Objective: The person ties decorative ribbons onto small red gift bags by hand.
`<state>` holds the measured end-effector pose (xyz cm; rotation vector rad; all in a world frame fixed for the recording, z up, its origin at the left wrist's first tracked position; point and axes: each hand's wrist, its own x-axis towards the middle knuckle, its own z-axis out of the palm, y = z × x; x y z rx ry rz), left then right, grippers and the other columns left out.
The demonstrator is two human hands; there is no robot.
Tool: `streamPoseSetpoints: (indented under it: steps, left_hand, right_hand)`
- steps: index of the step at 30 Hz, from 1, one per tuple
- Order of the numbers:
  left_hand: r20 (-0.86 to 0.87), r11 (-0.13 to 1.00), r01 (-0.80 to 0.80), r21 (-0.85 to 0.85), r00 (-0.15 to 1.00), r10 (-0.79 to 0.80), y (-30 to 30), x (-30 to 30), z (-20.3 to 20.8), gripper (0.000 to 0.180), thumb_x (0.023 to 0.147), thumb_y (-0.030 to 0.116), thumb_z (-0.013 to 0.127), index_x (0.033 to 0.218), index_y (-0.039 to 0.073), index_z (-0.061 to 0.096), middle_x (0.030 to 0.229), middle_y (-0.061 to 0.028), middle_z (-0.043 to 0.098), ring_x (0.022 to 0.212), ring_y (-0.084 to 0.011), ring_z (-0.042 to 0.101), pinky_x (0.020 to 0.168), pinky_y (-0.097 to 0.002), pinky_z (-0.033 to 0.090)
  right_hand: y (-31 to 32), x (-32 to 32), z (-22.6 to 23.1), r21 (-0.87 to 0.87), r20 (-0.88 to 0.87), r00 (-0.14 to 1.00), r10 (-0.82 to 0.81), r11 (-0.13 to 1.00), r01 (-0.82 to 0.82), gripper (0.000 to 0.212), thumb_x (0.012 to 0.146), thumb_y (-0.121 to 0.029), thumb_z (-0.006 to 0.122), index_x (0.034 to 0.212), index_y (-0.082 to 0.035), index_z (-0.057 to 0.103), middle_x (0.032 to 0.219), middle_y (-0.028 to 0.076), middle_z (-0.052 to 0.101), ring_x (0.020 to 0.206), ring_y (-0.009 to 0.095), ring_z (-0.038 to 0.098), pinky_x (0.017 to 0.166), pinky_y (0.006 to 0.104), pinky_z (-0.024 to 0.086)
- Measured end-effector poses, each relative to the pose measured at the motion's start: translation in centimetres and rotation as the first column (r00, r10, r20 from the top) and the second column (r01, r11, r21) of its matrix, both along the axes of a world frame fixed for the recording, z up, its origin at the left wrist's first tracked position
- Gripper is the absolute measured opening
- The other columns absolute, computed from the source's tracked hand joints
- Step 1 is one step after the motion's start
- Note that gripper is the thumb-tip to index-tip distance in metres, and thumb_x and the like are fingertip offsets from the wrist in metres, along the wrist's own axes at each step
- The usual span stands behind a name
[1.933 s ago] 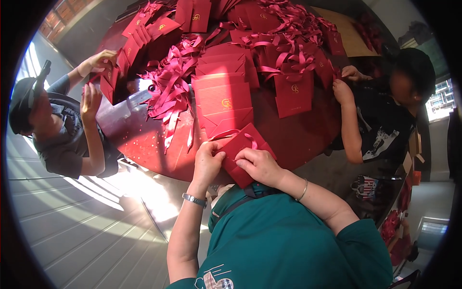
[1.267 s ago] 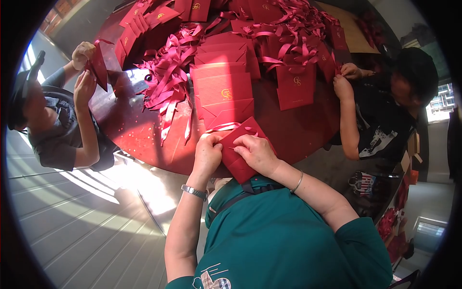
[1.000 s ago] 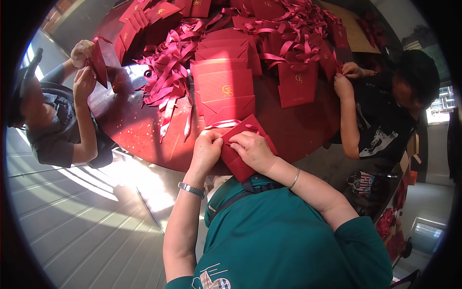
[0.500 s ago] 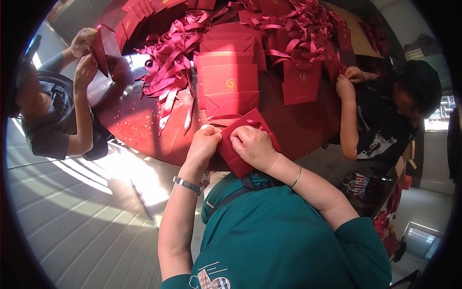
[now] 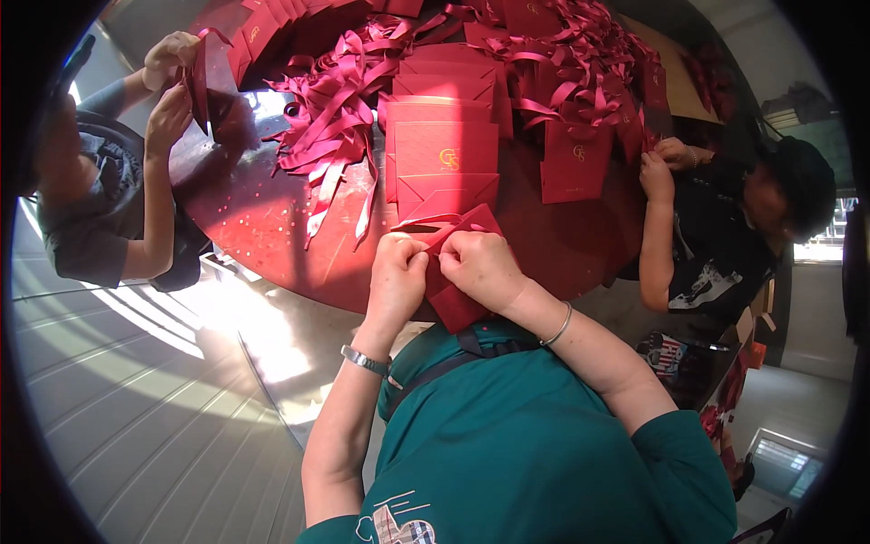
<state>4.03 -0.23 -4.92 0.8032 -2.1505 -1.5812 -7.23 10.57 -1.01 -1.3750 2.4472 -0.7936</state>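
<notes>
A small red paper bag [image 5: 456,308] is tilted against my front at the table's near edge. Over its upper part, my left hand [image 5: 399,274] is closed in a pinch on a dark red ribbon [image 5: 433,219], which loops up beside the bag's top. Close by on the right, my right hand [image 5: 482,270] is also closed, its thumb and finger pinching the ribbon at the bag's face. The fingertips and the ribbon's ends are partly hidden by my hands. Just beyond stands a row of overlapping red bags [image 5: 446,150].
A heap of loose ribbons [image 5: 331,136] lies left of the row; more ribbons [image 5: 589,86] cover bags at the far right. One bag [image 5: 575,163] lies to the right on the round red table [image 5: 299,263]. Co-workers at left [image 5: 109,190] and right [image 5: 725,208] handle red bags.
My hands have come closer together, the left moving right and slightly down. The bag has turned a little and now shows less of its face. The view has shifted slightly.
</notes>
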Motion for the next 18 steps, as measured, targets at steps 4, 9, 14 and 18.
streamPoseSetpoints:
  steps: [4, 9, 14, 18]
  left_hand:
    - [-0.103, 0.986, -0.040, -0.163, 0.994, 0.023, 1.3, -0.1, 1.7, 0.011, 0.079, -0.006, 0.061, 0.089, -0.002, 0.064, 0.101, -0.0170, 0.055, 0.094, -0.0323, 0.058, 0.080, -0.0364, 0.049]
    - [-0.127, 0.963, -0.043, -0.267, 0.992, 0.009, 1.4, 0.1, 1.6, 0.013, 0.077, -0.008, 0.058, 0.088, -0.002, 0.062, 0.095, -0.0160, 0.056, 0.088, -0.0330, 0.059, 0.074, -0.0390, 0.050]
    - [-0.148, 0.942, -0.036, -0.333, 0.989, -0.014, 1.4, 0.4, 1.5, 0.015, 0.077, -0.008, 0.058, 0.089, -0.001, 0.063, 0.092, -0.0150, 0.057, 0.084, -0.0333, 0.059, 0.071, -0.0398, 0.050]
    - [-0.156, 0.940, -0.038, -0.340, 0.988, -0.017, 1.6, 0.4, 1.2, 0.015, 0.076, -0.008, 0.058, 0.090, -0.001, 0.062, 0.091, -0.0154, 0.057, 0.084, -0.0333, 0.059, 0.072, -0.0400, 0.050]
  right_hand:
    - [-0.9, 0.0, 0.9, 0.173, -0.042, 0.999, -0.005, 0.985, 0.013, 0.012, 0.077, -0.011, 0.062, 0.069, -0.003, 0.065, 0.068, 0.018, 0.064, 0.067, 0.035, 0.064, 0.071, 0.0430, 0.055]
    - [-1.5, 0.5, 1.1, 0.219, -0.087, 0.996, 0.017, 0.976, 0.003, 0.012, 0.076, -0.012, 0.063, 0.071, -0.001, 0.066, 0.068, 0.019, 0.064, 0.066, 0.035, 0.065, 0.070, 0.0415, 0.055]
    - [-1.9, -1.4, 1.5, 0.303, 0.398, 0.894, -0.205, 0.949, 0.083, 0.013, 0.077, -0.011, 0.065, 0.078, 0.001, 0.070, 0.062, 0.010, 0.065, 0.061, 0.015, 0.065, 0.057, 0.0305, 0.052]
    - [-1.1, -0.4, 0.2, 0.164, 0.480, 0.840, -0.253, 0.967, 0.198, 0.013, 0.079, -0.011, 0.065, 0.077, 0.001, 0.069, 0.066, 0.010, 0.066, 0.060, 0.015, 0.065, 0.056, 0.0305, 0.051]
